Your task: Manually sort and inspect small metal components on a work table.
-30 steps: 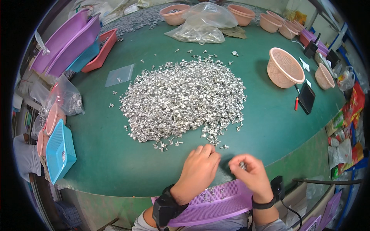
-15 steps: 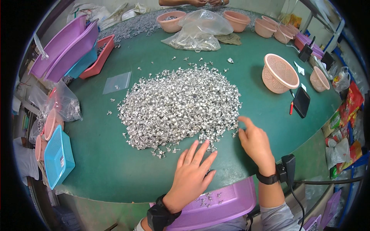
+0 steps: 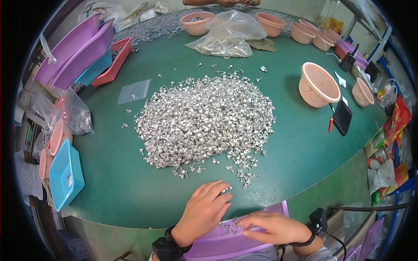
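A broad pile of small silvery metal parts, each with a wide head and a short stem, lies on the green table. My left hand is curled near the table's front edge, with a few of these parts showing at its fingertips. Below that edge a purple mesh basket sits in front of me, and some parts lie inside it. My right hand hovers above the basket, fingers stretched out and thumb apart, with nothing visible in it. A small cluster of parts lies loose between the pile and me.
A pink basket, a dark phone-like slab and a red pen rest on the right. At the left are a blue basket and stacked purple tubs. Clear plastic bags lie at the back, near another person's hands.
My right hand has moved from the pile's right edge down over the purple basket. My left hand has drawn back toward the table edge and curled around some parts. Some parts now lie nearer me.
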Demonstrator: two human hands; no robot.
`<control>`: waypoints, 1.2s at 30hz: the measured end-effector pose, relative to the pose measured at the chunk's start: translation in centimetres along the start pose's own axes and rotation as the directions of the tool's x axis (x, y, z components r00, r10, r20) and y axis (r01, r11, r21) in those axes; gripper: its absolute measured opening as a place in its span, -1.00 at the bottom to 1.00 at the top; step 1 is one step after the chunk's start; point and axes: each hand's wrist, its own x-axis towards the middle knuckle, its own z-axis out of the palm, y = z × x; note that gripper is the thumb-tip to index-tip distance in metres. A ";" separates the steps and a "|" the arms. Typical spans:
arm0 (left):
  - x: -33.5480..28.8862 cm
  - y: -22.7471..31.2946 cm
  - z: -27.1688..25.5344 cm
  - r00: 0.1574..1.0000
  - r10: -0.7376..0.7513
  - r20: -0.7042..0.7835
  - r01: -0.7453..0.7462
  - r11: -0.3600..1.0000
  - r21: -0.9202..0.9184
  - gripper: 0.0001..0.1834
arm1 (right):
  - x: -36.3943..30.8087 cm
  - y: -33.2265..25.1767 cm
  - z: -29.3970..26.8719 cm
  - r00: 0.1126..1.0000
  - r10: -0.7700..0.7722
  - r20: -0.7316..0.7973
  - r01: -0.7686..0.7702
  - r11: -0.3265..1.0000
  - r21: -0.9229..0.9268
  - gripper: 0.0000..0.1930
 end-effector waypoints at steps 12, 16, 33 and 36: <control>-0.1 1.1 0.0 0.996 -0.072 -0.050 0.074 0.996 0.044 -0.66 | 3.8 2.6 -0.9 0.904 -0.107 -0.414 -0.122 0.864 -0.489 -0.74; 1.1 2.0 0.3 0.999 -0.032 -0.010 0.033 0.992 0.118 -0.64 | 4.6 3.1 -3.8 0.814 -0.237 -0.530 -0.118 0.826 -0.551 -0.72; 1.1 0.6 0.9 0.995 -0.080 -0.058 0.087 0.989 0.122 -0.55 | 6.1 3.1 -2.5 0.872 -0.189 -0.452 -0.010 0.916 -0.402 -0.73; 1.4 0.5 1.1 0.997 -0.070 -0.010 0.071 0.994 0.087 -0.62 | 8.6 2.8 -4.0 0.766 -0.278 -0.580 -0.095 0.843 -0.529 -0.71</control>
